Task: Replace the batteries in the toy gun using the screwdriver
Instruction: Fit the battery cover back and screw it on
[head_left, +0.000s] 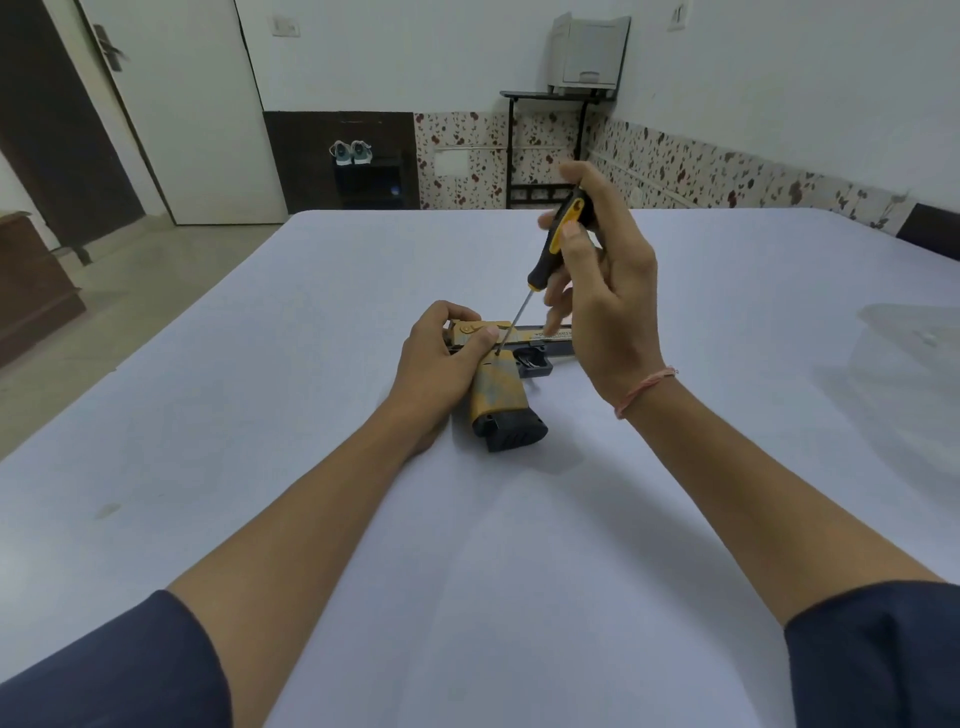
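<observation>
Toy gun: we see the yellow and black toy gun (498, 400) lying on its side on the white-covered surface (260, 415), butt toward us and barrel pointing right.
Surface: we cannot tell whether it is a bed or a table.
Left hand: the left hand (441, 353) covers the gun's rear end. Its grip is curled over the top edge, with the thumb pressed on the side facing up.
Right hand: the right hand (608, 291) is raised above the barrel. Its grip pinches the black and yellow handle of the screwdriver (556, 244) between thumb and fingers.
Screwdriver: it tilts up and to the right, with its tip on the gun just beside the left thumb.
Wrist: a pink thread band (647, 389) circles the right wrist.
Background: a pair of shoes (350, 152) sits on a dark shelf, and a printer (589, 52) stands on a small black stand (545, 94).
</observation>
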